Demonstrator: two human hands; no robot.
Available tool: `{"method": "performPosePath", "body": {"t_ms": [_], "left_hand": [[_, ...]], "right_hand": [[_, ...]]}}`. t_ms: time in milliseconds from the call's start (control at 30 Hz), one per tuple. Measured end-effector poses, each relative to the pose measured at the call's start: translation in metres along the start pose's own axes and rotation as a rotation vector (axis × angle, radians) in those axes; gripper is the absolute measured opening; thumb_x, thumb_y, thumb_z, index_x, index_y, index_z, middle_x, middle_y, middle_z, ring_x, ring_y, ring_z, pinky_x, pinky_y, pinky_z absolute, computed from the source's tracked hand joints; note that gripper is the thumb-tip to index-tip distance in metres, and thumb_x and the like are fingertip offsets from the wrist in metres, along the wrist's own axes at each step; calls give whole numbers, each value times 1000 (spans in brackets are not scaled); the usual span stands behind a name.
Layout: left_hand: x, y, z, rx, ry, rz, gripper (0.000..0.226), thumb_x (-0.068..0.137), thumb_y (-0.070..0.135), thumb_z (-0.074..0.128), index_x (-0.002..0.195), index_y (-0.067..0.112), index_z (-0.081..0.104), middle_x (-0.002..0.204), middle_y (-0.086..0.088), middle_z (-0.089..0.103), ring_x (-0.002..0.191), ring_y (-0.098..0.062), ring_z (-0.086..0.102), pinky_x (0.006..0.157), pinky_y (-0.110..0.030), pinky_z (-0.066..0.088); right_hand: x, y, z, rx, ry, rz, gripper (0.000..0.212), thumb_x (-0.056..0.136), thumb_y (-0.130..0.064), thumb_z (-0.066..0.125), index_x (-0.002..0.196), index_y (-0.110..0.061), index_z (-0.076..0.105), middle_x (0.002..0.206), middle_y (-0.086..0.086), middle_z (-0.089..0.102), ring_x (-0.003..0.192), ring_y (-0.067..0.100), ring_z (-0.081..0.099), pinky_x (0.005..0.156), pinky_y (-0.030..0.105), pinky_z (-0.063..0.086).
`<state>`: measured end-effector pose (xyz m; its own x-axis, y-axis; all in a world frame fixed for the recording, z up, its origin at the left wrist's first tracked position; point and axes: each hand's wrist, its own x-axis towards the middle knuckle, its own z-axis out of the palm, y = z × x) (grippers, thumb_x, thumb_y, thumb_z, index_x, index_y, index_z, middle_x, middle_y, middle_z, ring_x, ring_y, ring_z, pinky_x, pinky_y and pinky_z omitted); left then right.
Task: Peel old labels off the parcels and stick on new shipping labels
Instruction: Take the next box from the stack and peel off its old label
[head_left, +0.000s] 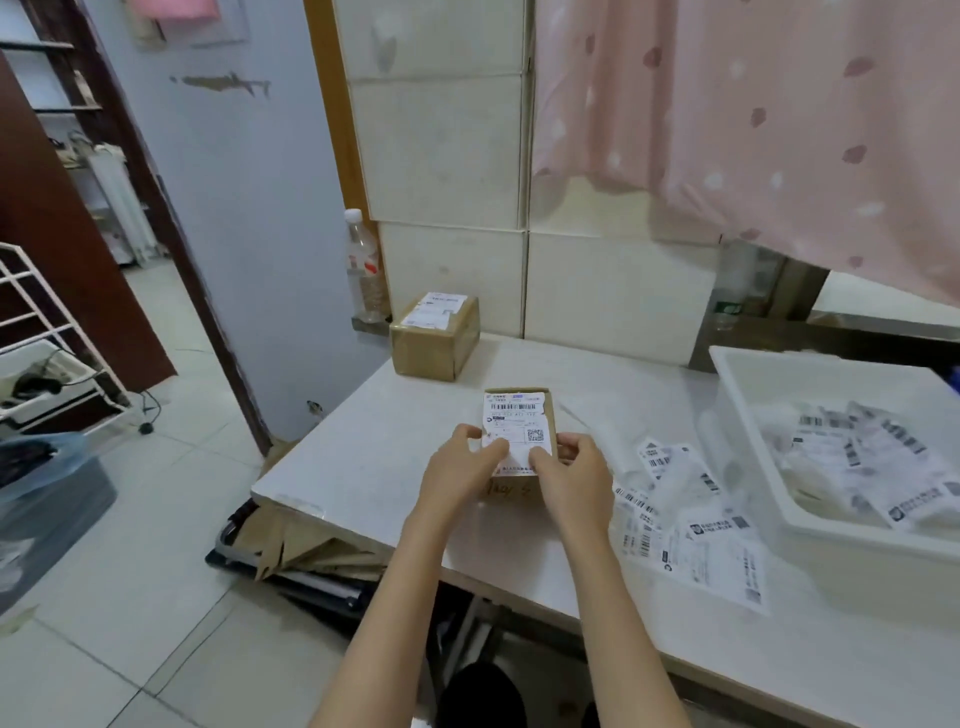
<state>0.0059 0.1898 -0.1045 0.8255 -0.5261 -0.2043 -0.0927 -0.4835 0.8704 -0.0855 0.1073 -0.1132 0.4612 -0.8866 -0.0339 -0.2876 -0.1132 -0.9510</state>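
1. Head view, the work in hand: a small cardboard parcel sits on the white table near its front left part, directly ahead of the person. A white shipping label with a barcode lies on its top face.
2. Head view, the hands: the left hand rests on the parcel's left side, its thumb and fingertips pinching or pressing the label's lower left edge. The right hand curls round the parcel's right side, thumb on the label's lower edge. Whether the label is being lifted or smoothed down I cannot tell. Two hands likely serve to steady the light box while the label is worked.
3. Head view, the supplies: loose labels lie spread on the table just right of the parcel, within easy reach. More labels fill the white plastic bin at the far right.
4. Head view, the rest: a second labelled cardboard box stands at the table's back, by the tiled wall, well apart from the hands, probably set aside. A plastic bottle stands behind it.
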Motion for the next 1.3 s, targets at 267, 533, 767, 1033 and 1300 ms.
{"method": "performPosePath", "body": {"t_ms": [267,533,767,1033,1300], "left_hand": [[-32,-10,25,134,-96,-44,44,88,37,57,127,21,46,135,-8,40,103,-25,53,78,-33,42],[-4,-18,14,-56,55,-16,46,96,42,54,131,12,54,131,-7,53,106,-27,60,87,-36,47],[15,-13,29,-262,129,153,40,97,4,37,117,21,67,123,3,63,73,-16,57,60,-21,43],[24,-25,52,-168,195,155,33,98,16,41,110,28,69,104,7,71,99,-15,64,83,-36,51],[28,-29,52,-215,181,159,30,95,17,45,99,31,71,94,8,73,94,-16,66,80,-38,50]], "right_hand": [[-21,34,-17,-273,50,3,42,84,-47,65,105,-17,47,109,-1,51,103,23,55,79,35,44],[-3,23,-23,-264,134,-164,38,86,-37,68,116,-17,55,120,2,46,114,22,41,80,29,36],[34,-4,8,-541,-115,-436,40,85,-5,52,109,-33,68,121,-8,54,116,22,37,90,28,23],[45,15,21,-358,-103,-482,24,91,-12,56,92,-27,74,99,-7,66,105,19,46,95,37,39],[46,15,19,-324,-119,-446,16,90,-13,58,87,-23,70,95,-5,66,104,20,46,94,41,42]]}}
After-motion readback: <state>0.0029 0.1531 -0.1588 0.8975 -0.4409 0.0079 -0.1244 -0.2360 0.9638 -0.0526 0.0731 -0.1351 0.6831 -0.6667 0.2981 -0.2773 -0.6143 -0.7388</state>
